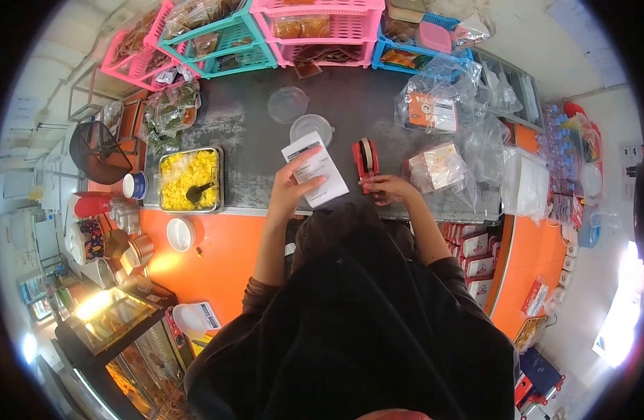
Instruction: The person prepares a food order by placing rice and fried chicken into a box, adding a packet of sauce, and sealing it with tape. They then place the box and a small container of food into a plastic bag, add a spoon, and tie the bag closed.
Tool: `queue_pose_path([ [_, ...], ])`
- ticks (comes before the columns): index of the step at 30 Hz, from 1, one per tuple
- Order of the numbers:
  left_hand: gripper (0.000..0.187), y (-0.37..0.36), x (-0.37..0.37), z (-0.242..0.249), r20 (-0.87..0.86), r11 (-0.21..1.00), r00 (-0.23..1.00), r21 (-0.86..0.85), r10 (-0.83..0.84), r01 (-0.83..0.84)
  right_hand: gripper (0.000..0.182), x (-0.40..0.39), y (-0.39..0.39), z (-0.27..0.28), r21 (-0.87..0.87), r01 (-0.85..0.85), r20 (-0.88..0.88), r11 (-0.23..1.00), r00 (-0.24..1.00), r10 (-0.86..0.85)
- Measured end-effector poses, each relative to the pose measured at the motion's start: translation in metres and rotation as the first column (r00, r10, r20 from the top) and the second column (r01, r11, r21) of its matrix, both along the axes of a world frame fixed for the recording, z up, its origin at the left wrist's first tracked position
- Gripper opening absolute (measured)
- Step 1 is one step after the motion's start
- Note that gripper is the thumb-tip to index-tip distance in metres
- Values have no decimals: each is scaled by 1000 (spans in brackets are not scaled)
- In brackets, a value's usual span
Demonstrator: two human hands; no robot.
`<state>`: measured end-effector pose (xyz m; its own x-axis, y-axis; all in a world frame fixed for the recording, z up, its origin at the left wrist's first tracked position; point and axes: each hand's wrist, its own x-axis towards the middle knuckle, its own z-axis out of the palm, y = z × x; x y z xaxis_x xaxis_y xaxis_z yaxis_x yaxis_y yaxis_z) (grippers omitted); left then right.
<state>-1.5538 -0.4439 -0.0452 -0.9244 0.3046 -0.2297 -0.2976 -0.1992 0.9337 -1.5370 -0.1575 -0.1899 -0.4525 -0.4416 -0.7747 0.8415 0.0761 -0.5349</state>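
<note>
My left hand (pixel 288 190) is closed on a white printed paper slip (pixel 327 178), thumb across its face. The slip is held over the dark counter (pixel 255 164), partly covering a round clear plastic lid (pixel 312 126). Another round clear item (pixel 288 103), also lid-like, lies just behind it. To the right of the slip is a red tape dispenser (pixel 366 155) with a roll in it. My right hand (pixel 393 189) has its fingers closed around the dispenser's near end; part of that grip is hidden.
At left stands a metal tray (pixel 221 185) of yellow food with a dark spoon. Plastic bags (pixel 441 84) and a wrapped box (pixel 434 168) lie at right. Pink and teal baskets (pixel 224 59) line the back. A white bowl (pixel 180 234) sits on the orange surface.
</note>
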Motion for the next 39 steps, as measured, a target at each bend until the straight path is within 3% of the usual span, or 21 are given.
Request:
queue_pose_path([
  [1, 62, 0, 2, 0, -12, 999, 1000, 36, 20, -19, 32, 5, -2, -6, -2, -3, 1, 1000, 1000, 3],
  [4, 78, 3, 4, -4, -37, 997, 998, 62, 52, -50, 30, 33, -7, -15, -155, 224, -114, 962, 964, -242],
  [6, 84, 8, 3, -7, -49, 995, 995, 53, 82, -79, 24, 55, -9, -37, -14, 255, -649, 967, 733, -203],
  [7, 85, 12, 4, -7, -63, 994, 994, 75, 85, -80, 24, 57, -7, -56, -12, 242, -643, 970, 741, -193],
  [9, 87, 20, 10, -5, -62, 993, 994, 87, 86, -81, 21, 63, -7, -82, 364, 236, -688, 901, 720, 89],
  [10, 87, 26, 8, -4, -73, 993, 993, 79, 97, -91, 21, 61, -3, -85, 361, 236, -689, 902, 720, 88],
  [12, 87, 38, 2, 2, -96, 993, 990, 68, 101, -95, 21, 46, -4, -54, 432, 82, -360, 898, 929, 88],
  [16, 86, 57, -11, 11, -208, 998, 977, 30, 54, -49, 20, 35, -14, 75, 206, -32, -373, 978, 921, 109],
  [18, 85, 75, -13, 14, -232, 1000, 973, 25, 17, -11, 24, 37, -15, 123, -191, 153, -763, 970, 599, -244],
  [21, 85, 120, -15, 29, -272, 994, 957, 12, -103, 110, 24, 31, 9, 152, -8, 253, -752, 967, 637, -173],
  [22, 75, 137, -15, 35, -252, 989, 962, 65, -109, 129, 24, 34, 25, 160, -1, 287, -755, 958, 627, -189],
  [24, 65, 172, -29, 40, -246, 977, 960, 128, -136, 171, 25, 40, 65, 178, 124, 174, -648, 977, 760, -53],
  [27, 21, 231, -72, 31, -258, 998, 966, 42, -25, 37, 23, 53, 136, 197, 257, 448, -759, 856, 642, -108],
  [28, 20, 252, -86, 33, -127, 995, 991, 82, -45, 56, 23, 50, 167, 188, 363, 492, -774, 791, 632, -38],
  [30, 18, 299, -113, 12, -165, 995, 981, 20, -98, 103, 23, 41, 224, 149, 458, 537, -779, 708, 627, 29],
  [32, 18, 334, -125, -40, -71, 956, 956, -101, -283, 276, 21, 39, 267, 87, 623, 457, -732, 635, 627, 267],
  [33, 18, 342, -123, -73, -80, 957, 956, -99, -281, 273, 21, 50, 276, 32, 533, 468, -809, 705, 527, 262],
  [34, 20, 349, -124, -109, -326, 927, 888, -294, -326, 232, 22, 61, 283, -5, 439, 462, -874, 770, 418, 248],
  [35, 22, 356, -127, -127, -532, 876, 750, -464, -393, 131, 23, 69, 276, 5, 434, 381, -736, 816, 673, 77],
  [36, 22, 359, -122, -132, -531, 875, 751, -468, -391, 125, 23, 80, 258, 13, 396, 305, -494, 866, 866, -79],
  [39, 27, 358, -104, -146, -342, 846, 860, -504, -379, 173, 40, 95, 238, -20, 222, 303, -344, 927, 914, -217],
])
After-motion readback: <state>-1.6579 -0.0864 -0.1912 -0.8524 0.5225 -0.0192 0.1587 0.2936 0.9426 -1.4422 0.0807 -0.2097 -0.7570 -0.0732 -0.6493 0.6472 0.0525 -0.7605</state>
